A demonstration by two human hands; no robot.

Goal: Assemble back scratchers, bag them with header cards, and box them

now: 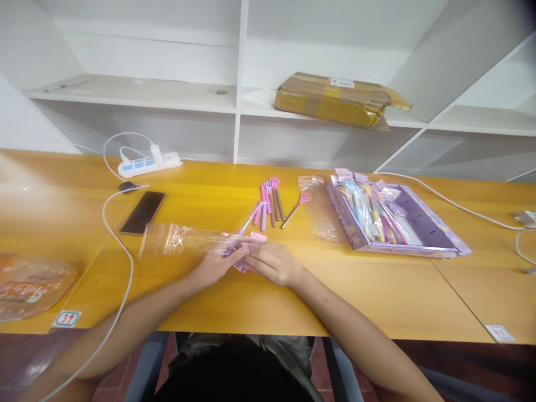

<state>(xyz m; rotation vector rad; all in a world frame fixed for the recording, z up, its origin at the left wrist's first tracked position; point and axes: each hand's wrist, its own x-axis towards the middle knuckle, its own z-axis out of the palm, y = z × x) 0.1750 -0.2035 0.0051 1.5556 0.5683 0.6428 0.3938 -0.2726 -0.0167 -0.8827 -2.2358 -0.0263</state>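
Observation:
My left hand (220, 261) is closed around a slim purple back scratcher (250, 219), which slants up toward the loose pieces. A clear plastic bag (190, 239) stretches leftward from the same hand. Close against it, my right hand (274, 262) has its fingers bent over a pink card (258, 237); the fingers partly hide the card and the scratcher's lower end. Beyond my hands lie pink and purple handles (263, 209) and several claw-headed metal rods (276, 204). One pink-clawed rod (293, 213) rests apart from them.
A purple display box (427, 223) holding wrapped back scratchers (371, 212) stands at right, beside clear bags (324, 215). On the left are a phone (143, 213), a power strip (146, 163), a white cable (128, 268) and an orange-printed package (33, 287). A taped carton (335, 100) sits on the shelf.

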